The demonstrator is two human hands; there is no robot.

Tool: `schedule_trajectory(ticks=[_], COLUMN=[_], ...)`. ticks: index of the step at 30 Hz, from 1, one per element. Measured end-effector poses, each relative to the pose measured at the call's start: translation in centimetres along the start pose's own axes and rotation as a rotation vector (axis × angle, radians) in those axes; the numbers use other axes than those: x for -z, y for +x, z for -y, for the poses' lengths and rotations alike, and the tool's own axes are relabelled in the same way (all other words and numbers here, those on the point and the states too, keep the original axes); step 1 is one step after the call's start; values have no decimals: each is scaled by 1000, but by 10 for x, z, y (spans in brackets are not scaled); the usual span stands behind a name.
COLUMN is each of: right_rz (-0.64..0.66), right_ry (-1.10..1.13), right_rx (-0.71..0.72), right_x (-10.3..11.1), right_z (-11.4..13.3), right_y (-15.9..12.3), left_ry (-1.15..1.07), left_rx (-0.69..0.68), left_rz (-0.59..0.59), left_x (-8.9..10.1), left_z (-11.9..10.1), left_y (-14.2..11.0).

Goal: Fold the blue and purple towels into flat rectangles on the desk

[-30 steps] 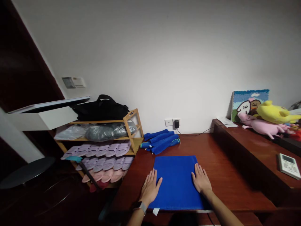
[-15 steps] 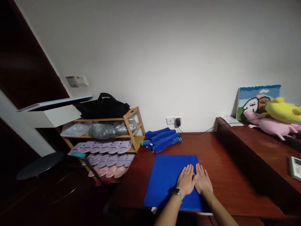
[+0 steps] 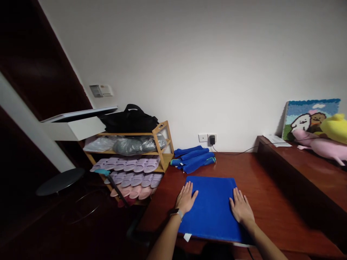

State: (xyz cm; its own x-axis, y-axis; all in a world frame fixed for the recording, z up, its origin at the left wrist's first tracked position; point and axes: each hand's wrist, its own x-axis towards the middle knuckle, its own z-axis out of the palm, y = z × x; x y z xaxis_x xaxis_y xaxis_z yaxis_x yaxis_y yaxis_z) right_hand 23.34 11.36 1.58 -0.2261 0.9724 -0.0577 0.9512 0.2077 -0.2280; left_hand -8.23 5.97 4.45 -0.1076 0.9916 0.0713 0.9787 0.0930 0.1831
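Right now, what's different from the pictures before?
The bare left hand slid left, away from the right hand, back to the left side of the flat, square blue cloth. The view turned a little left too. Nothing was grasped or let go. The right hand stayed flat at the cloth's right edge; the cloth and the heap of blue cloths with green edging stayed put.

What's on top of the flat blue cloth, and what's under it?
The left hand and right hand rest on the blue cloth at its sides. Beneath is the brown table; anything between is hidden.
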Motion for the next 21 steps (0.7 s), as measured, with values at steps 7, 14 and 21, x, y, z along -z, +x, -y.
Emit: schedule_trajectory(ticks=[7, 14, 21], right_rz=[28, 0, 7], right_ry=[-78, -32, 6], right_rx=[0, 29, 19], right_x=[5, 20, 6], right_z=[2, 14, 11], right_y=[8, 48, 69], left_ry=[-16, -18, -1], left_rx=[-17, -26, -10], left_rz=[-63, -81, -66], left_x=[-9, -14, -17], left_z=[-1, 4, 5], left_y=[-2, 1, 4])
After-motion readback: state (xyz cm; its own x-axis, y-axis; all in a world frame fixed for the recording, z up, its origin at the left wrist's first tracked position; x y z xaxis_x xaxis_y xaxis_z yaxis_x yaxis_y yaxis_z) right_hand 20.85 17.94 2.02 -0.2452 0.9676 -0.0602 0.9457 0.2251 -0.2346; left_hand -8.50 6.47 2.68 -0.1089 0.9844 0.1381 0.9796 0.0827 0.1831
